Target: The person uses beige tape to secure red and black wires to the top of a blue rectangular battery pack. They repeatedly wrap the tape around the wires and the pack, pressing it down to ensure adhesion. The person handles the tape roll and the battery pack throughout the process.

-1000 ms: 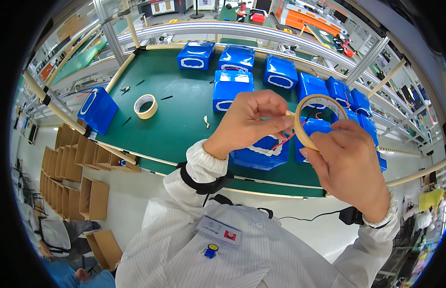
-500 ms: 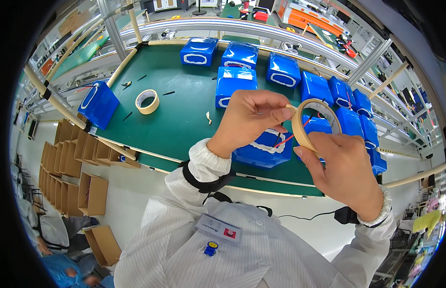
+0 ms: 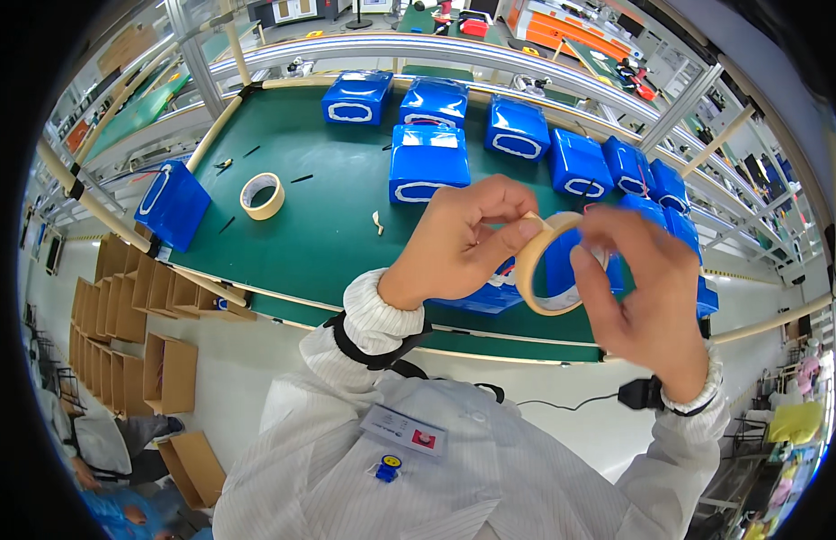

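Two hands [image 3: 562, 270] around tan tape roll [image 3: 548, 274]

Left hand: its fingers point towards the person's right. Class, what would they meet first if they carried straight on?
The left hand already pinches the rim of the tan masking-tape roll. Going on, it would likely meet the right hand holding the roll's far side; depth is unclear.

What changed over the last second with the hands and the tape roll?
Little changed. Both hands still hold the tape roll above the table's near edge: the left hand still pinches its rim, and the right hand still grips it from the other side. The second roll and the blue packs on the green table stayed put.
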`<action>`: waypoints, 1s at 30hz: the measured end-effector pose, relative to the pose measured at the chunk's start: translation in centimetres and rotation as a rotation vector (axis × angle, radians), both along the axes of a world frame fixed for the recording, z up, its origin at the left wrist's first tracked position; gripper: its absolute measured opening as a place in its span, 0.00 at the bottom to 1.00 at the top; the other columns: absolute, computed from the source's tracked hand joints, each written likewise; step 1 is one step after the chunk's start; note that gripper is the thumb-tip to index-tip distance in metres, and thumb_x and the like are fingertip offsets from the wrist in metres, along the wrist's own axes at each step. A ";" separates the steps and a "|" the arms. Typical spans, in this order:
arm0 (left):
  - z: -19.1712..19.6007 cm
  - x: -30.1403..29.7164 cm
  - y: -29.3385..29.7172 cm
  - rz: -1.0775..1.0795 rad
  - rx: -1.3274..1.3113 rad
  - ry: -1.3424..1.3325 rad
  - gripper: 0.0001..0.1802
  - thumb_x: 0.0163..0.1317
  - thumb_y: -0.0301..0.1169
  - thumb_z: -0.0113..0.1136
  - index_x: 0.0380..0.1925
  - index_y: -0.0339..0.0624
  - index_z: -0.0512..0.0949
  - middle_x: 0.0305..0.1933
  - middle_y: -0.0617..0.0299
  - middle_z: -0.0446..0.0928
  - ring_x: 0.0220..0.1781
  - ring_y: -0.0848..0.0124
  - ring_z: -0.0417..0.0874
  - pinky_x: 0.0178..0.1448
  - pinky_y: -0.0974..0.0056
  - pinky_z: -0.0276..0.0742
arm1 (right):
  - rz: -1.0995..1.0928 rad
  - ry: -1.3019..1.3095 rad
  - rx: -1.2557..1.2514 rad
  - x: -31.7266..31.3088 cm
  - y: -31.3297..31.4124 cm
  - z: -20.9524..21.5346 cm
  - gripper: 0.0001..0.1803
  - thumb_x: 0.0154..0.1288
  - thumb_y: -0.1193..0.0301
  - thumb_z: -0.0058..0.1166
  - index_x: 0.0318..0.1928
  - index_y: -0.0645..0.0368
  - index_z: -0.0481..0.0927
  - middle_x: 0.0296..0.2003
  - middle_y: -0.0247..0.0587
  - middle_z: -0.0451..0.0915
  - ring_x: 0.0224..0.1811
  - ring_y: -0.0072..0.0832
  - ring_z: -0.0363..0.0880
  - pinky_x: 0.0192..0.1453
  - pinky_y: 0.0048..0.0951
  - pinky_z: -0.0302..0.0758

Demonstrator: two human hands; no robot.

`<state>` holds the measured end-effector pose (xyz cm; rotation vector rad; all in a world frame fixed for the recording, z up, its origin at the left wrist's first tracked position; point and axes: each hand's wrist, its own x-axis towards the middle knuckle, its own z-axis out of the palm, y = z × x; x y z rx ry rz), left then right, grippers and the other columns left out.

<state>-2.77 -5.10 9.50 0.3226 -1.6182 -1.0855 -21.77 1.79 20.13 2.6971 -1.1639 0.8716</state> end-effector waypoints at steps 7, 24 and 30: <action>0.2 0.0 0.5 0.059 -0.082 -0.085 0.08 0.70 0.26 0.59 0.45 0.33 0.77 0.39 0.55 0.83 0.36 0.74 0.85 0.40 0.70 0.82 | 0.126 0.007 0.279 -1.6 -3.1 -1.2 0.14 0.61 0.71 0.64 0.47 0.61 0.81 0.37 0.47 0.83 0.37 0.45 0.82 0.41 0.38 0.78; 1.3 1.0 0.2 0.436 -0.729 -0.342 0.08 0.56 0.25 0.68 0.37 0.38 0.82 0.28 0.58 0.84 0.23 0.65 0.85 0.27 0.69 0.79 | 0.095 0.295 0.368 -1.1 -3.7 1.6 0.09 0.60 0.69 0.64 0.39 0.58 0.82 0.22 0.45 0.79 0.24 0.44 0.79 0.29 0.39 0.72; 1.5 1.0 0.4 0.428 -0.625 -0.286 0.06 0.57 0.24 0.67 0.35 0.38 0.83 0.25 0.59 0.83 0.20 0.66 0.83 0.25 0.69 0.77 | 0.147 0.320 0.004 -0.6 -3.5 -0.2 0.11 0.57 0.68 0.64 0.39 0.57 0.80 0.26 0.39 0.80 0.29 0.38 0.81 0.33 0.38 0.73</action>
